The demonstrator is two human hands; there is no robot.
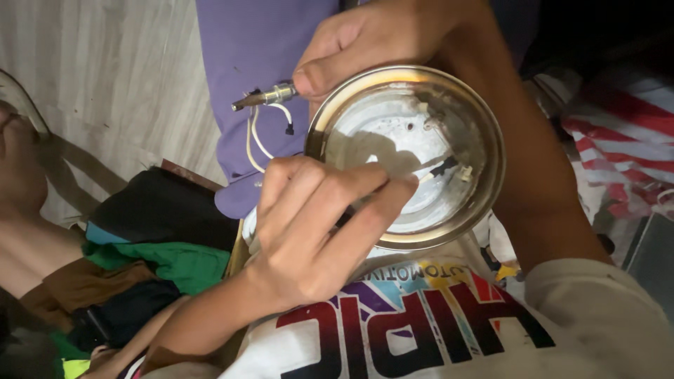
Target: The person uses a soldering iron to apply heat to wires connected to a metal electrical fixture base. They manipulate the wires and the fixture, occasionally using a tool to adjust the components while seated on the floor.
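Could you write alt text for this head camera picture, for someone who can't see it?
Two hands hold a round metal pan: the right hand grips its rim, the left hand reaches fingers inside. White wires and a small metal fitting stick out beside it, over purple cloth.

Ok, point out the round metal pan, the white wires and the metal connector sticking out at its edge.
round metal pan (484,119), head view, on the brass-coloured rim at the right.
white wires (250,144), head view, on the loop left of the pan.
metal connector (270,96), head view, on its silver barrel beside the thumb.
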